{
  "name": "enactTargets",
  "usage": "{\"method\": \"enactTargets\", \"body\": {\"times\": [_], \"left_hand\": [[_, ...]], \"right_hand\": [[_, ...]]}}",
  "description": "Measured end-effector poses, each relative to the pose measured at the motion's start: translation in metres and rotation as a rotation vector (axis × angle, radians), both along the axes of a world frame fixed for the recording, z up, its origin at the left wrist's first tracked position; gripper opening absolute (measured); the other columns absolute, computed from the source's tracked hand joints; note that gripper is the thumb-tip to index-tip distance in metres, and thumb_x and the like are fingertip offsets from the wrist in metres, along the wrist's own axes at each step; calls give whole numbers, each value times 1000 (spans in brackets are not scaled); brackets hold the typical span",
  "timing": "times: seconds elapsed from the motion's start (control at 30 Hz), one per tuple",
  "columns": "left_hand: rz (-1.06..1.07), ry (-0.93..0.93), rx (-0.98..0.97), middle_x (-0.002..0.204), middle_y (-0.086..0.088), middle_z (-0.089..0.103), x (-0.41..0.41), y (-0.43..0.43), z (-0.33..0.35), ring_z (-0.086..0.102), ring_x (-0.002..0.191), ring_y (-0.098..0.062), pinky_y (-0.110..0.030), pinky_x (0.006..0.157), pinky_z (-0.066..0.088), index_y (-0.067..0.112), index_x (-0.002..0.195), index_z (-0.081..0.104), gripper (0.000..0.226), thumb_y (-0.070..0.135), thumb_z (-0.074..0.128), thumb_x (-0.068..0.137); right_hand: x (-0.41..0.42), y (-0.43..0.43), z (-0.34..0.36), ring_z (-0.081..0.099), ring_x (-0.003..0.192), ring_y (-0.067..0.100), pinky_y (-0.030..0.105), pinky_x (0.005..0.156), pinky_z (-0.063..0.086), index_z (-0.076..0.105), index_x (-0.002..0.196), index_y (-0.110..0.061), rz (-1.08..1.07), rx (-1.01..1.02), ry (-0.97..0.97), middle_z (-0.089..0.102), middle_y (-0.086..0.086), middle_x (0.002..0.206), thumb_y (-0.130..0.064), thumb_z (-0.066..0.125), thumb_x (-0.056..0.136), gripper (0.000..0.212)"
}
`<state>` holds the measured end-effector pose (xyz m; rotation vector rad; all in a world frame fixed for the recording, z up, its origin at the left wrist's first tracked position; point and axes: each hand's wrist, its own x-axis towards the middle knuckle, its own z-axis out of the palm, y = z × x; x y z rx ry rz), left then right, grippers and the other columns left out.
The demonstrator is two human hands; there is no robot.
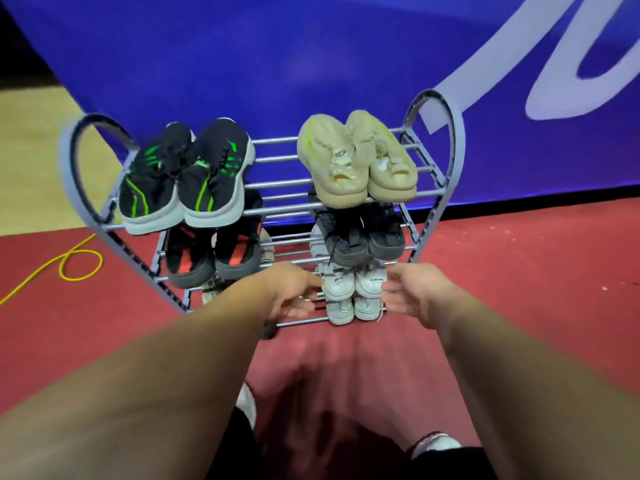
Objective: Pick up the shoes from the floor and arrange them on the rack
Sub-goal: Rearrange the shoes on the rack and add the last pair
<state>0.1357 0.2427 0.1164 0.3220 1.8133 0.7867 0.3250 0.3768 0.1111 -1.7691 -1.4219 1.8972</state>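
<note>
A grey metal shoe rack point(277, 184) with several tiers stands ahead. Its top tier holds black shoes with green stripes point(180, 178) on the left and beige shoes point(356, 161) on the right. Below sit black and red shoes point(211, 254) and dark grey shoes point(360, 233). White shoes point(353, 282) fill the lower right tiers, with another white pair point(351, 308) at the bottom. My left hand point(294, 292) and my right hand point(412, 296) reach toward the lower tiers on either side of the white shoes, fingers apart, holding nothing.
A blue banner point(311, 64) hangs behind the rack. A yellow cable point(69, 261) loops on the red carpet point(519, 271) at the left. Tan wooden floor point(31, 150) lies beyond it. My own feet in white shoes point(436, 443) show at the bottom edge.
</note>
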Motion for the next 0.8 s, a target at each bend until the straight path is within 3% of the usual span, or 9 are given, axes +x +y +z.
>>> {"method": "enactTargets", "body": {"times": [0.27,0.43,0.5,0.6,0.73,0.8], "left_hand": [[95,108,126,84,-5,63,-36,-99,91,58,60,-15,-28,58,53,12,97,62,12,24,60,99],[265,146,202,68,1,58,-73,-151,128,58,70,-20,-32,64,55,18,81,56,17,25,58,97],[354,133,224,73,0,56,-86,-168,138,57,67,-20,-31,62,54,18,88,55,14,28,56,98],[525,179,286,96,-9,65,-106,-179,143,69,83,-29,-42,77,62,15,112,58,26,36,56,98],[622,195,366,93,-10,59,-124,-176,140,66,82,-31,-42,73,62,16,136,46,39,30,57,101],[618,181,378,96,-11,61,-131,-170,136,70,85,-32,-41,71,63,23,148,36,53,31,59,100]], "right_hand": [[-32,-60,93,66,65,21,29,52,57,64,110,-11,77,132,63,69,9,91,-26,56,102,18],[-65,-91,133,66,68,21,37,70,62,63,103,-9,126,151,122,69,11,98,-27,56,103,19],[-79,-102,142,67,68,20,33,61,63,63,116,-7,151,153,127,69,11,100,-28,57,103,25],[-102,-119,151,70,74,22,30,54,59,57,133,-8,186,151,137,70,11,105,-30,56,103,37],[-139,-140,155,66,76,25,38,70,61,48,140,-14,253,183,184,65,11,100,-31,57,103,41],[-159,-149,151,61,78,26,40,77,60,38,151,-21,267,200,212,61,13,100,-33,59,101,55]]}}
